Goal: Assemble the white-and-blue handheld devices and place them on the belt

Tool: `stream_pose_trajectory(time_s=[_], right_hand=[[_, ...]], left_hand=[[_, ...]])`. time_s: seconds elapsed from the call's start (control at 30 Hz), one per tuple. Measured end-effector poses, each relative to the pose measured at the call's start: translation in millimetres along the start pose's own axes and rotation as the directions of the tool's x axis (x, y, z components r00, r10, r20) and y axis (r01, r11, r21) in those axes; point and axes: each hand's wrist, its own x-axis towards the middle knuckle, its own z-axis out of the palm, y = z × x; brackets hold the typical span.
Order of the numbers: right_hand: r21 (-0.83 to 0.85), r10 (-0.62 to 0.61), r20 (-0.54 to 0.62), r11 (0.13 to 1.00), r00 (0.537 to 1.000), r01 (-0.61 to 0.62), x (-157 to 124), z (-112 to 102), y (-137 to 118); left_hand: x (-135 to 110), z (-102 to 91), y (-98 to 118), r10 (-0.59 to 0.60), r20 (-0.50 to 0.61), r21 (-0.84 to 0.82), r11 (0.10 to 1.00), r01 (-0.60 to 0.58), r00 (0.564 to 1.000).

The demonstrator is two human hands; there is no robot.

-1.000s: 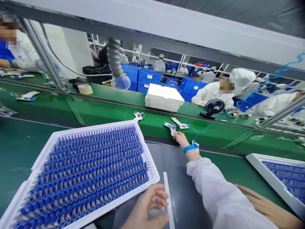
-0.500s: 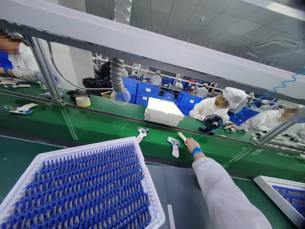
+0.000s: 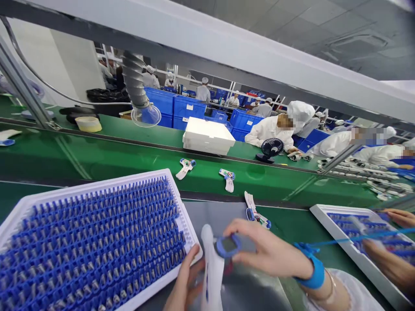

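My right hand [image 3: 267,252] pinches the blue-ringed head of a white handheld device [image 3: 214,268], low in the middle of the view. My left hand [image 3: 184,287] rises from below, its fingers closed round the device's white handle. A blue wrist strap [image 3: 311,271] with a blue cord sits on my right wrist. Just left of my hands is a white tray [image 3: 186,224] packed with rows of small blue parts. A second white and blue device [image 3: 256,211] lies on the dark mat beyond my right hand.
Two more devices [image 3: 185,167] [image 3: 228,179] lie on the green conveyor belt [image 3: 113,160], with a white foam box [image 3: 207,136] behind. At the right, another person's hands [image 3: 400,217] reach over a second tray [image 3: 324,214]. Workers in white sit across the line.
My right hand has pulled back from the conveyor with a device, and my left hand has come up to grip it. Another device now lies on the mat. The view has shifted.
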Motion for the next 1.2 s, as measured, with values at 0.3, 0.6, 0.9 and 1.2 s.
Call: stream_pose_trajectory(time_s=[0.3, 0.6, 0.9, 1.2], right_hand=[[-0.048, -0.494, -0.131, 0.869, 0.859, 0.492, -11.0, 39.8, -20.0], [-0.364, -0.551, -0.213, 0.811, 0.807, 0.458, -26.3, 48.4, -20.2], [-0.311, -0.664, -0.150, 0.735, 0.733, 0.602, -28.5, 42.5, -26.5], [-0.204, -0.650, -0.236, 0.760, 0.722, 0.617, -35.8, 48.9, -21.8]], left_hand=[[-8.1, 17.9, 2.7, -0.100, 0.389, -0.109, 0.982, 0.154, 0.916], [-10.5, 21.7, 1.3, -0.087, 0.368, -0.227, 0.957, 0.180, 0.926], [-7.9, 18.1, 8.6, -0.163, 0.316, -0.142, 0.966, 0.217, 0.935], [-6.1, 18.5, 1.2, -0.105, 0.361, -0.044, 0.991, 0.130, 0.927]])
